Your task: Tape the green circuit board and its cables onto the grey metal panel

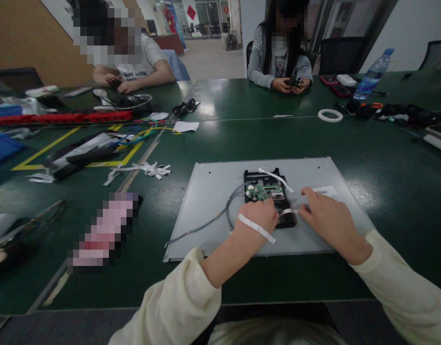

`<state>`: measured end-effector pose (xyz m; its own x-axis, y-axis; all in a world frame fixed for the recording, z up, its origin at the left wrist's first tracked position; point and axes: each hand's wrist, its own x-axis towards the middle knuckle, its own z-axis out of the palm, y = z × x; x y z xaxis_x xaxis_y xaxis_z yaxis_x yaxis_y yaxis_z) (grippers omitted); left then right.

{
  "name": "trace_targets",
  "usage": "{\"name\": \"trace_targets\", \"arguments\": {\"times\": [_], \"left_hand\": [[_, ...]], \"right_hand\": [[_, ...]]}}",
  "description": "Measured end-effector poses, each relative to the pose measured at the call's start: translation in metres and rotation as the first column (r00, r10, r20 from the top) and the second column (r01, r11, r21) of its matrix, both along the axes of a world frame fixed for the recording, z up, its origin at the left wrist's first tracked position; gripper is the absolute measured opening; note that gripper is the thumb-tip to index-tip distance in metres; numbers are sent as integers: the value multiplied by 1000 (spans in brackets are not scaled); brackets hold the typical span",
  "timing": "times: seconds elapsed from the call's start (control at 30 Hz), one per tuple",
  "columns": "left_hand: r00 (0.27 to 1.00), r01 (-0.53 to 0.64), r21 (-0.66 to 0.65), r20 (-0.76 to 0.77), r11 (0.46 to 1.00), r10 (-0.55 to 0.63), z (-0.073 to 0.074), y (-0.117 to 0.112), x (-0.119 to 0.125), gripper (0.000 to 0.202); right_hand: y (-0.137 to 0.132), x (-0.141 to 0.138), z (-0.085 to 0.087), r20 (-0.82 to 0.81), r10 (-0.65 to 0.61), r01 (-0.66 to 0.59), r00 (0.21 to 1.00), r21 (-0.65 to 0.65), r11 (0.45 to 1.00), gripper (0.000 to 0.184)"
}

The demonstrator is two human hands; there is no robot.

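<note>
A flat grey metal panel [213, 191] lies on the table in front of me. At its middle sits a black bracket [288, 221] carrying a green circuit board [265, 192]. My left hand [258, 215] is closed over the bracket's lower part, its fingertips hidden. Stuck across that wrist is a white tape strip [256, 228]. A short curved tape strip [287, 211] spans from near the left fingers to the thumb side of my right hand [324, 218], which pinches its end with the index finger raised. Another strip [276, 178] rests over the board's top. Grey cables [209, 220] run left from the board.
Left of the panel lie a blurred-out phone [105, 230] and cut tape strips [155, 170]. Farther back are a tape roll [330, 115], a water bottle [374, 75], coloured wires [144, 134] and a black cable bundle [185, 108]. Two people sit across the table.
</note>
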<state>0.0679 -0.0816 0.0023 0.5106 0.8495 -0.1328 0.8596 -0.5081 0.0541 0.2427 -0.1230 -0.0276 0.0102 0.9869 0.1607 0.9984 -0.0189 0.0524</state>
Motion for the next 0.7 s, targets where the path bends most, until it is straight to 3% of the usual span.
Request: {"name": "trace_targets", "arguments": {"times": [0.2, 0.33, 0.4, 0.5, 0.57, 0.7], "left_hand": [[999, 45, -1, -20, 999, -45, 6, -2, -5, 23], [998, 60, 2, 1, 998, -60, 6, -3, -7, 23], [998, 52, -16, 38, 999, -51, 6, -2, -7, 23], [990, 64, -49, 129, 997, -57, 8, 1, -8, 22], [979, 100, -71, 186, 993, -85, 11, 4, -9, 19], [972, 102, -69, 221, 992, -84, 15, 9, -10, 17]], "right_hand": [[2, 10, -4, -27, 3, -1, 1000, 63, 998, 18], [2, 14, -2, -219, 242, -185, 945, 248, 951, 18], [-1, 12, 3, -238, 462, -357, 854, 376, 855, 23], [-7, 4, 12, -81, 754, -625, 652, 504, 596, 41], [-11, -4, 17, 40, 829, -715, 558, 531, 455, 49], [-14, -18, 23, 150, 855, -758, 495, 556, 341, 50]]}}
